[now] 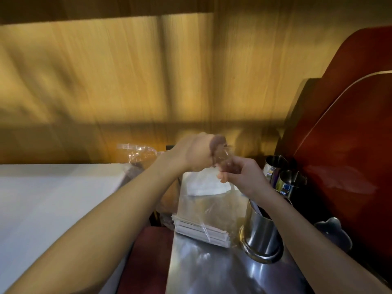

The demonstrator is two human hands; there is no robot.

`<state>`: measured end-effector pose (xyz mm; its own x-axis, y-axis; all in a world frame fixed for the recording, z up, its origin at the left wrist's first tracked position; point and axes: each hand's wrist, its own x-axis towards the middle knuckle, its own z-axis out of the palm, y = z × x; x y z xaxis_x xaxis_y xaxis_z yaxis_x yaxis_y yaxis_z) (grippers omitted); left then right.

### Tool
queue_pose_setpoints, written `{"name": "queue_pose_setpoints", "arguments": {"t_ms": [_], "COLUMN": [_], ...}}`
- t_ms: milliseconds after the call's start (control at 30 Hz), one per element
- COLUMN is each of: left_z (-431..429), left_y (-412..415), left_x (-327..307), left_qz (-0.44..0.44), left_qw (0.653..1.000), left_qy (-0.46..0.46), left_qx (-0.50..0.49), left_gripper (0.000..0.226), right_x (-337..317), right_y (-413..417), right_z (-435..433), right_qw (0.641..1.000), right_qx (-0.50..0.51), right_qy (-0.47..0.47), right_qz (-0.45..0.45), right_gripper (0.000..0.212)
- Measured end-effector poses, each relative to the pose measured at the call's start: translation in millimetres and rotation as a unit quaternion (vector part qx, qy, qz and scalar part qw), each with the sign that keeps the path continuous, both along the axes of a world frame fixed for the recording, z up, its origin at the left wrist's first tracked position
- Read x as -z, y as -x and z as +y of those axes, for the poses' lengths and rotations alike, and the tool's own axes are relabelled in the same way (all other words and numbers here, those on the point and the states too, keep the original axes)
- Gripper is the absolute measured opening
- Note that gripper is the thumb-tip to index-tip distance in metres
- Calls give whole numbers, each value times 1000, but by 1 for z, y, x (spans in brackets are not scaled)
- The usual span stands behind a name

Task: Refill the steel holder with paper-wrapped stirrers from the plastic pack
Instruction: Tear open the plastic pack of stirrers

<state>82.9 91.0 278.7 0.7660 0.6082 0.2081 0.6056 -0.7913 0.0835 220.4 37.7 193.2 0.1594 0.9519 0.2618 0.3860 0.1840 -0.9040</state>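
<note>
Early in the job, by the look of it: plastic pack point(209, 211) standing on the steel surface point(203, 270), bundle of paper-wrapped stirrers point(201, 230) lying inside at its bottom, none yet drawn out. Steel holder point(262, 231) just to the right of the pack, close beside it, interior dark and partly hidden behind the right forearm, so contents hard to judge; no clear sign of fresh stirrers in it. Left hand point(195, 153) raised above the pack, fingers point(218, 143) pinched together on the gathered clear neck of the plastic. Right hand point(239, 175) just below and right of it, fingers closed on the same twisted plastic, both hands blurred. Probably opening or untwisting the top. Stirrers well below both hands, separated from them by the slack plastic. Left to do: opening the pack, pulling stirrers out, dropping them into the holder.
</note>
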Motion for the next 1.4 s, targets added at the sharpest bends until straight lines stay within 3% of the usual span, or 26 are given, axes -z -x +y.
{"name": "queue_pose_setpoints", "arguments": {"t_ms": [33,67,133,267,400,467,500,567,633,700,767,900,1067,1200,1267,1400], "left_z": [3,6,12,26,31,34,35,35,22,8,-2,-6,16,27,26,24], "left_y": [0,2,6,16,30,34,35,34,28,19,3,-32,-38,-33,-29,-21], "left_x": [-3,-8,-18,-44,-63,-63,-61,-54,-49,-41,-27,3,15,3,-7,-20], "left_qz": [-12,-32,-90,-188,-256,-267,-253,-171,-119,-71,19,216,123,123,94,62], "left_qw": [1000,999,994,977,958,956,962,982,980,962,950,952,970,966,961,970], "left_qy": [0,14,58,94,128,122,96,-26,-158,-239,-259,-181,-155,-170,-201,-181], "left_qx": [-2,-7,-14,-24,-11,-17,-38,-77,-6,108,173,118,142,154,163,148], "left_gripper": [15,12,19,9,24,16,16,54,73,72,68,49,14,10,15,7], "right_x": [4,9,18,36,40,38,37,36,37,40,42,42,46,56,60,57], "right_y": [-1,-2,-4,0,5,5,5,4,3,5,6,4,-8,-16,-17,-22], "right_z": [-2,-5,-10,-21,-25,-24,-24,-24,-25,-25,-26,-30,-42,-54,-59,-65], "right_qw": [1000,999,996,992,984,982,982,982,983,984,986,990,991,990,988,985], "right_qx": [14,29,61,74,98,111,116,121,119,112,101,86,112,127,140,151], "right_qy": [-4,-8,-18,-20,-53,-70,-76,-83,-81,-72,-63,-63,-43,4,-3,-40], "right_qz": [8,20,56,97,136,133,127,120,118,119,121,88,64,58,59,74], "right_gripper": [17,13,10,12,7,7,8,12,15,19,22,20,21,19,22,16]}}
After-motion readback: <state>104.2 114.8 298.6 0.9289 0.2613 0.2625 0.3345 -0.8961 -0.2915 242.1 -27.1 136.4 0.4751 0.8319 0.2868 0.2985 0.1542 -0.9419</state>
